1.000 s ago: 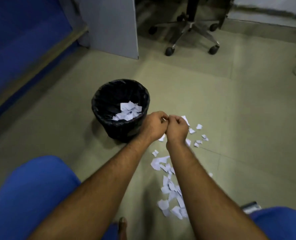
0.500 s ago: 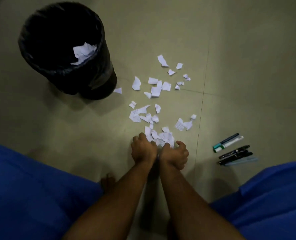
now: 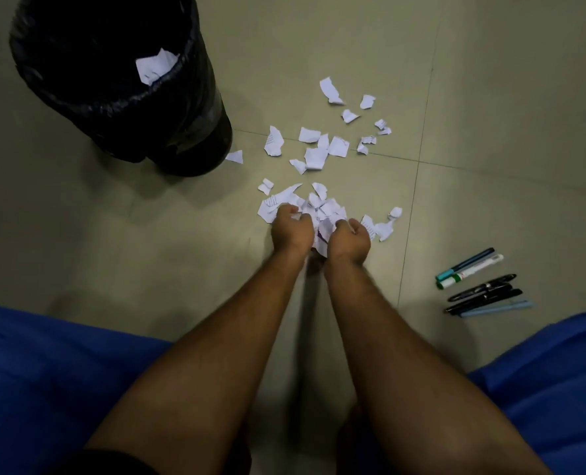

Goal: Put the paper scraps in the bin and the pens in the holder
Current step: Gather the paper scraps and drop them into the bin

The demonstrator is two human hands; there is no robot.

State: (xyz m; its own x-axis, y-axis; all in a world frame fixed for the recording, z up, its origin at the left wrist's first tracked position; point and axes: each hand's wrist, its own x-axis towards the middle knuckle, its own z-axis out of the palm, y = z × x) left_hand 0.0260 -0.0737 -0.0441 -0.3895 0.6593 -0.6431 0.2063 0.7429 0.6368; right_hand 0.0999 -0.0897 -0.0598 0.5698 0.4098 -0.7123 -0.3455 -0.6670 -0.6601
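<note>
Torn white paper scraps lie scattered on the beige floor to the right of a black bin lined with a black bag; a few scraps show inside it. My left hand and my right hand are side by side on the floor, fingers curled around a bunched heap of scraps pressed between them. Several pens and markers lie in a row on the floor at the right, apart from both hands. No pen holder is in view.
My blue-clad knees fill the bottom left and bottom right corners. Tile seams cross the floor near the scraps. Bare floor stretches left of the hands and beyond the scraps.
From beside the bin's rim my hands dropped to the floor, and my view tilted down. They have since closed in, bunching scraps between them.
</note>
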